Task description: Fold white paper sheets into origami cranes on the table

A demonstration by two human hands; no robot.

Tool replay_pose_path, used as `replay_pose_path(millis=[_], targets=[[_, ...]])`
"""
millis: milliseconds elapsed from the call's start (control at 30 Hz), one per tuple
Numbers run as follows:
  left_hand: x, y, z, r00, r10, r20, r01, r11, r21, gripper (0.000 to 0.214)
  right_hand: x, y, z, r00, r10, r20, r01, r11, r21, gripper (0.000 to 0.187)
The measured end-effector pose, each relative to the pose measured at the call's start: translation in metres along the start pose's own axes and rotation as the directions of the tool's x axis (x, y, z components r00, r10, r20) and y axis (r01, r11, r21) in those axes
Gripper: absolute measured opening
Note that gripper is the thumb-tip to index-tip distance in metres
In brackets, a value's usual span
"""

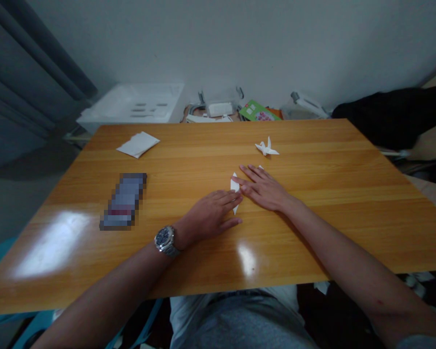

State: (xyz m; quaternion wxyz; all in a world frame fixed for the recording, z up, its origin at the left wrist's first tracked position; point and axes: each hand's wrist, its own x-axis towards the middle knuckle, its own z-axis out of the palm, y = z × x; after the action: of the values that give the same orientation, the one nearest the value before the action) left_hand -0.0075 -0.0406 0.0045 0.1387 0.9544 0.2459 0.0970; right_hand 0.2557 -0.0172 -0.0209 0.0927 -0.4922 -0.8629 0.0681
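Folded paper (pixel 234 186) is white, narrow, pointed-ended.

Tabletop (pixel 189 160): glossy wood grain, bright glare at the near left
Left on the wood: a slanted, pixelated object (pixel 125 201), perhaps a phone
Past the far edge: a white tray (pixel 118 99) with slots, a green booklet (pixel 254 111) among clutter
Far left: a grey curtain (pixel 36 68) in folds
Far right: a rumpled black heap (pixel 388 116)
Wall (pixel 240 43): pale grey-blue
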Motion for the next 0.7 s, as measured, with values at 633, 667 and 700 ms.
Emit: replay_pose_path(millis=[633, 667, 700], targets=[[-0.001, -0.014, -0.006, 0.998, 0.061, -0.014, -0.062, 0.996, -0.066, 0.047, -0.001, 0.001, 0.000, 1.000, -0.013, -0.012, 0.013, 1.000, 0.001, 0.055], [-0.001, -0.014, -0.006, 0.998, 0.052, -0.029, -0.054, 0.996, -0.068, 0.046, -0.001, 0.000, 0.000, 1.000, -0.016, -0.012, 0.016, 1.000, 0.000, 0.054], [-0.001, -0.015, -0.005, 0.998, 0.038, -0.046, -0.041, 0.997, -0.067, 0.046, -0.001, 0.000, -0.001, 1.000, -0.019, -0.011, 0.019, 1.000, -0.003, 0.054]])
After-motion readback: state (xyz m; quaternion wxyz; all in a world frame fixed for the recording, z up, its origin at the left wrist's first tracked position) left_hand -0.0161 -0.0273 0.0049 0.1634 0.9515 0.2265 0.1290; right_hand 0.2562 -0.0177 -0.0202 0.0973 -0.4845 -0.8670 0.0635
